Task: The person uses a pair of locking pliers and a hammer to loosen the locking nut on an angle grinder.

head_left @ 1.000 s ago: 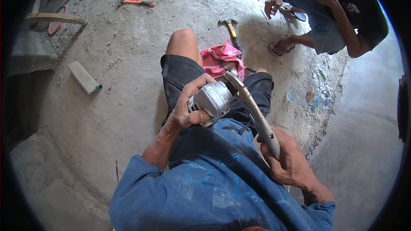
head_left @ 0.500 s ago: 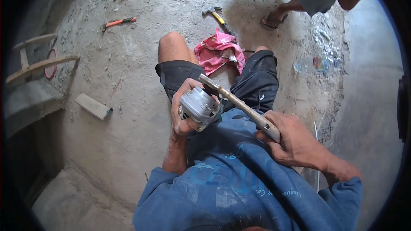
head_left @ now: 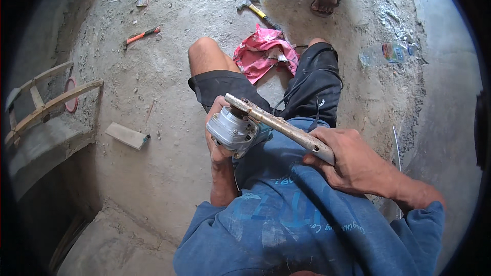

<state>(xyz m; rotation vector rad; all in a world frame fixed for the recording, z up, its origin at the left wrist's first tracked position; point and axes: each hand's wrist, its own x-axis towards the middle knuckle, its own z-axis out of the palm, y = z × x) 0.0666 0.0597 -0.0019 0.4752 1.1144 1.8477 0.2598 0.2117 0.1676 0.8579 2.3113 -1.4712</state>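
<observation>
In front of my belly, my left hand wraps round an angle grinder with a silver gear head and a bluish body, its spindle side up. My right hand grips the handle end of a worn, rusty metal wrench. The wrench's far end lies across the grinder's dark spindle. How its jaw meets the spindle is hidden underneath. Part of the grinder's body is covered by the wrench and my left hand.
A crumpled pink sack lies between my knees, a yellow-handled claw hammer behind it. Left are an orange-handled tool, a wooden block and a wooden frame. Right are a plastic bottle and another person's sandalled foot.
The view has shifted slightly, and the wrench lies at a flatter slant. Both my hands keep their grips. The other person shows less at the top edge.
</observation>
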